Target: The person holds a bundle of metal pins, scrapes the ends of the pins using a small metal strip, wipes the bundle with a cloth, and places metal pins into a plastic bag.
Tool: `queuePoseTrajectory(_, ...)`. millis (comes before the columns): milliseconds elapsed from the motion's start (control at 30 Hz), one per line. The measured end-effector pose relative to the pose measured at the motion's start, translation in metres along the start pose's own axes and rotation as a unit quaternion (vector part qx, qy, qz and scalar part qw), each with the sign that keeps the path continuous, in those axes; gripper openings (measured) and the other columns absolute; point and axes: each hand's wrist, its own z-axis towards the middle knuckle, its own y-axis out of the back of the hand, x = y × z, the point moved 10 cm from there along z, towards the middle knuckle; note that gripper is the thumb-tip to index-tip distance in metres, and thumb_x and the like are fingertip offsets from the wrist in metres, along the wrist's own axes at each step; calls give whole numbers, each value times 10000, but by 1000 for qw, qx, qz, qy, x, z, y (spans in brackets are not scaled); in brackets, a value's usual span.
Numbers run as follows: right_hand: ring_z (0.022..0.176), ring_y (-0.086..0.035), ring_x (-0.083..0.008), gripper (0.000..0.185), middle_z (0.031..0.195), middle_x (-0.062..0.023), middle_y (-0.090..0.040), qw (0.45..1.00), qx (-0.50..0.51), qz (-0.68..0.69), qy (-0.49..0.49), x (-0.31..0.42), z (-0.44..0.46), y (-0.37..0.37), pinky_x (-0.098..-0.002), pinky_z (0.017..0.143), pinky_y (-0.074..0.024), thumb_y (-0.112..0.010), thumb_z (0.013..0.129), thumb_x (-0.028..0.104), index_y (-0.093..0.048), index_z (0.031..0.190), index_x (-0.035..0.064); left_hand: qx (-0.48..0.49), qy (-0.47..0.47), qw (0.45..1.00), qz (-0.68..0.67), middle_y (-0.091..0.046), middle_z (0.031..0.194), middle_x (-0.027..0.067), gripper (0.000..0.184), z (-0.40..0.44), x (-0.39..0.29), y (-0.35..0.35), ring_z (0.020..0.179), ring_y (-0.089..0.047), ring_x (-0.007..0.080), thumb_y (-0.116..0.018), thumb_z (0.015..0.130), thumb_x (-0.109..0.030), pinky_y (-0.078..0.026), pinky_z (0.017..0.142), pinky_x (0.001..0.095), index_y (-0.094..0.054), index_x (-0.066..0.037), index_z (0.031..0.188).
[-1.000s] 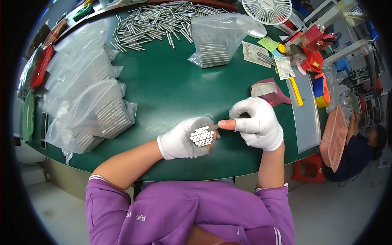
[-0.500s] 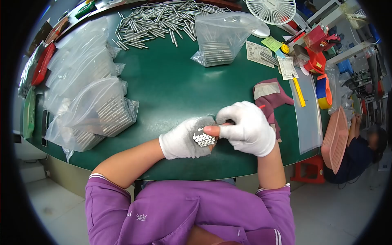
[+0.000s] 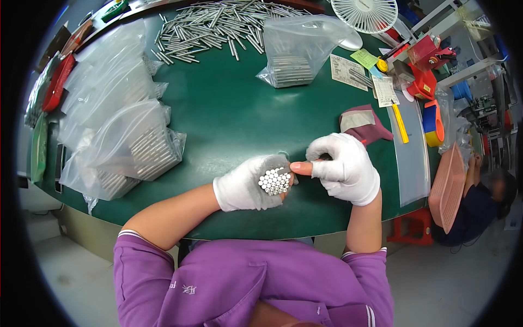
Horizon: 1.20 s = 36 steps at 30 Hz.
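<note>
My left hand (image 3: 248,185), in a white glove, is closed around a bundle of metal rods (image 3: 274,182). Their round, bright ends face up toward me. Just to the right is my right hand (image 3: 346,170), also gloved, its bare thumb pointing at the bundle and its fingers curled. A small red tip (image 3: 364,141) pokes out above the right hand's knuckles; the rest of that thin object is hidden in the hand. Behind this hand lies a maroon cloth (image 3: 370,131), partly covered by it.
Loose metal rods (image 3: 218,30) are heaped at the back of the green table (image 3: 229,114). Clear bags of rods (image 3: 155,152) stack up at left; another bag (image 3: 291,71) stands at back. A fan (image 3: 365,13), yellow cutter (image 3: 400,122) and pink basket (image 3: 448,188) are right, near another person (image 3: 479,204).
My right hand has moved right, drawing its thumb back from over the rod ends, and the red tip has moved with it. The left hand and bundle stay nearly in place.
</note>
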Motion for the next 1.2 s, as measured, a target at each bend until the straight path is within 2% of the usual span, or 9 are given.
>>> queuePoseTrajectory(167, 583, -541, -238, 423, 713, -27, -553, 998, -35, -31, 30, 24, 18, -13, -347, 514, -423, -680, 641, 66, -696, 1033, 225, -6, -11, 998, 66, -586, 923, 3, 324, 0, -7, 0, 842, -568, 90, -675, 738, 48, -499, 732, 255, -548, -69, 1012)
queuePoseTrajectory(267, 584, -548, -238, 427, 705, -29, -550, 1000, 10, 9, 15, 11, 12, -12, -342, 511, -426, -680, 637, 64, -698, 1032, 227, 21, 20, 1000, 7, -593, 937, 9, 320, -2, -1, -2, 852, -570, 93, -671, 747, 37, -499, 738, 259, -548, -69, 1022)
queuePoseTrajectory(400, 578, -555, -232, 420, 692, -26, -549, 1000, 2, 23, 10, 8, 8, -7, -340, 509, -426, -685, 650, 67, -697, 1041, 220, 6, -21, 1000, 12, -590, 934, 9, 316, 1, -4, -2, 849, -565, 94, -667, 750, 33, -495, 736, 262, -548, -70, 1023)
queuePoseTrajectory(533, 591, -553, -234, 356, 728, -31, -563, 999, -22, -26, 28, 24, 18, -14, -359, 509, -422, -681, 697, 76, -703, 1024, 213, 4, -15, 996, 83, -594, 927, 13, 321, 2, -8, -1, 852, -576, 103, -681, 740, 31, -499, 744, 262, -545, -70, 1013)
queuePoseTrajectory(600, 544, -527, -236, 578, 701, -32, -547, 1000, 1, 13, 29, 12, 9, -14, -332, 479, -401, -641, 573, 3, -681, 1105, 226, 7, -22, 996, 84, -596, 928, 14, 320, 0, -4, 0, 855, -580, 106, -684, 739, 27, -500, 747, 262, -545, -70, 1010)
queuePoseTrajectory(667, 539, -520, -234, 572, 695, -32, -538, 999, -12, 36, 25, 7, 5, -7, -336, 475, -397, -642, 578, 3, -683, 1104, 223, 5, -7, 1000, 13, -597, 931, 17, 311, 0, 1, -1, 858, -581, 108, -685, 747, 9, -500, 749, 262, -546, -74, 1013)
queuePoseTrajectory(1000, 606, -552, -215, 551, 762, -19, -573, 1000, 4, 12, -8, 1, -1, -5, -324, 537, -431, -648, 608, 3, -688, 1103, 243, 6, 0, 998, 55, -589, 892, 17, 309, 0, -7, -1, 826, -573, 114, -681, 741, 24, -493, 729, 275, -556, -59, 1010)
queuePoseTrajectory(1100, 577, -553, -224, 593, 736, -30, -578, 1000, -19, 0, 16, 17, 14, -14, -326, 514, -428, -622, 585, -18, -681, 1113, 245, -5, -22, 992, 122, -577, 882, 10, 278, 2, -10, 1, 800, -557, 110, -677, 737, 33, -481, 703, 258, -549, -79, 957)
queuePoseTrajectory(1200, 553, -548, -233, 621, 717, -38, -578, 998, -43, -15, 41, 21, 12, -9, -325, 490, -415, -599, 560, -32, -681, 1112, 241, -9, -28, 995, 91, -578, 897, 15, 288, 1, -1, 1, 806, -556, 109, -677, 738, 31, -480, 699, 261, -546, -69, 974)
